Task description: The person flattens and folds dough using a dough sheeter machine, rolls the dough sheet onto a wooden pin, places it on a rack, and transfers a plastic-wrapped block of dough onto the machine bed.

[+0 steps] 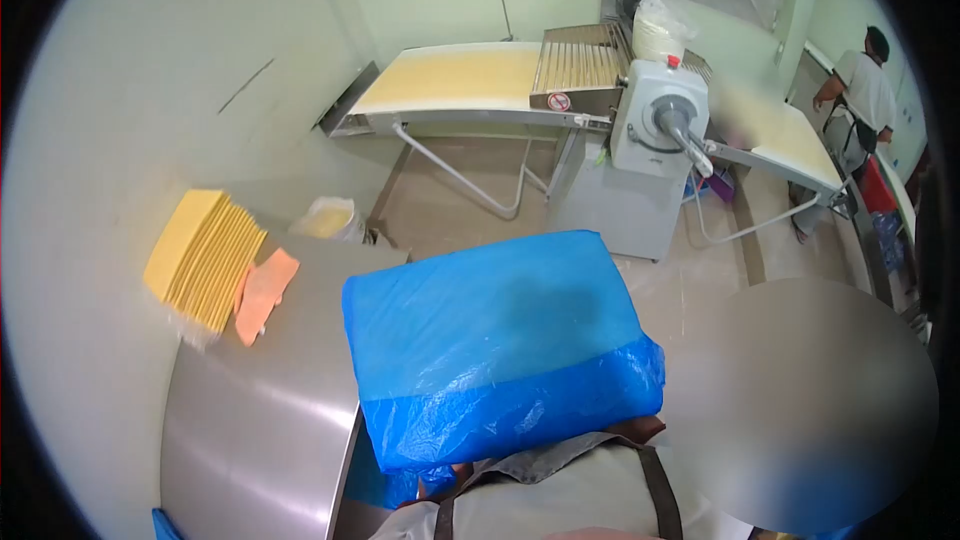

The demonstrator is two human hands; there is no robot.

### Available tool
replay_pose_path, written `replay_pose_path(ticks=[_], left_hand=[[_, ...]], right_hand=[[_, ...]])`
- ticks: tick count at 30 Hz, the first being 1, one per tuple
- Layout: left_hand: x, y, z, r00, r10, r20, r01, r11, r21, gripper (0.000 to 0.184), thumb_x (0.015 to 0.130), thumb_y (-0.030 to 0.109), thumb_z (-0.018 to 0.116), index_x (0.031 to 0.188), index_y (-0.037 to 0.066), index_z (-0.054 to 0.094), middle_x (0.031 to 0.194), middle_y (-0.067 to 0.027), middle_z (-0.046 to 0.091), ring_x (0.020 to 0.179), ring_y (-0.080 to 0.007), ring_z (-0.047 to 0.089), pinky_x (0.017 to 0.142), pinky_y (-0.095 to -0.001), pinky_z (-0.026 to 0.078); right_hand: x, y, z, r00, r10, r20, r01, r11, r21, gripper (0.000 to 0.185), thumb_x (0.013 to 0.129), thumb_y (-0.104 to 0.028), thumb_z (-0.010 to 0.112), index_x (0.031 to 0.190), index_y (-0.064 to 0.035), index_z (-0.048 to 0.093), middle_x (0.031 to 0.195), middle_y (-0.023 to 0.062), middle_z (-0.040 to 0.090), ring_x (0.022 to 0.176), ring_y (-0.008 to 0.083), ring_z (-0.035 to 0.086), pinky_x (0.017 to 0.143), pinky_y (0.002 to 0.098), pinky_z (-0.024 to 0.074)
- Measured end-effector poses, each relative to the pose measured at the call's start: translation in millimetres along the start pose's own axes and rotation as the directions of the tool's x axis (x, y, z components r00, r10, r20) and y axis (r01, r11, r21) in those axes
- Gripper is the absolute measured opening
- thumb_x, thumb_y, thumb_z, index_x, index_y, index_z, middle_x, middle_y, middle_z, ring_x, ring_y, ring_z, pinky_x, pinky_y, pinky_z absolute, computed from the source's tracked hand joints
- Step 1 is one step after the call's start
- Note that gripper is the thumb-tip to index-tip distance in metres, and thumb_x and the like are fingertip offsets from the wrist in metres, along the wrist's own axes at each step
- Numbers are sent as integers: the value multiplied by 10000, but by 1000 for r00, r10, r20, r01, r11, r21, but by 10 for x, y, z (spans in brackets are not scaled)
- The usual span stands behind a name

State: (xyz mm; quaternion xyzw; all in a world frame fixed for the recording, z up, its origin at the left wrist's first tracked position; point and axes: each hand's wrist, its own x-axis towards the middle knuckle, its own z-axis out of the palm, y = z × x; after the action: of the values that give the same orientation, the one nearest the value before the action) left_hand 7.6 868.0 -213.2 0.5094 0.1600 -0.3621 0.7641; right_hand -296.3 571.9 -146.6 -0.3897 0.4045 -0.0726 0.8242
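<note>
A large, block-shaped bundle wrapped in blue plastic [490, 330] is held up in front of my body, beside the metal table's edge. My left hand [460, 477] shows only in part at its lower left, by a loose fold of the plastic. At the lower right corner, a small part of my right hand [645, 428] shows under the bundle. Both hands support it from below and near my apron [570, 490]. Most of the fingers are hidden, and the contents of the wrap do not show.
Left of me is a stainless steel table [270, 410] with a stack of yellow slabs [205, 255] and an orange cloth-like piece [265, 295]. A dough sheeter [660, 120] with long belts stands ahead. A white bag [335, 220] sits behind the table. Another person [860, 90] stands far right.
</note>
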Motion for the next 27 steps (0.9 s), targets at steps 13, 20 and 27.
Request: replay_pose_path(ticks=[13,20,27], left_hand=[[3605,680,2648,967,-186,177,176,982,71,550,939,470,442,1254,23,500,1214,-152,576,1136,-281,546,939,-456,463],[5084,1758,4173,946,-193,261,145,971,192,550,941,478,431,1254,31,502,1207,-149,581,1137,-281,545,938,-457,464],[6648,2426,5535,954,-137,265,89,979,184,550,943,485,420,1254,39,505,1200,-145,587,1137,-281,545,936,-458,464]], right_hand=[[2665,-2460,-175,968,-93,-232,117,989,95,653,813,-463,640,1201,47,520,1040,142,631,894,254,641,834,365,509],[3949,-3617,-5,938,-138,-317,229,936,269,654,816,-470,635,1202,45,520,1042,141,630,894,255,641,839,366,507],[5982,-4981,93,949,-196,-245,291,841,455,655,819,-476,629,1203,43,520,1044,140,630,895,256,641,844,367,504]])
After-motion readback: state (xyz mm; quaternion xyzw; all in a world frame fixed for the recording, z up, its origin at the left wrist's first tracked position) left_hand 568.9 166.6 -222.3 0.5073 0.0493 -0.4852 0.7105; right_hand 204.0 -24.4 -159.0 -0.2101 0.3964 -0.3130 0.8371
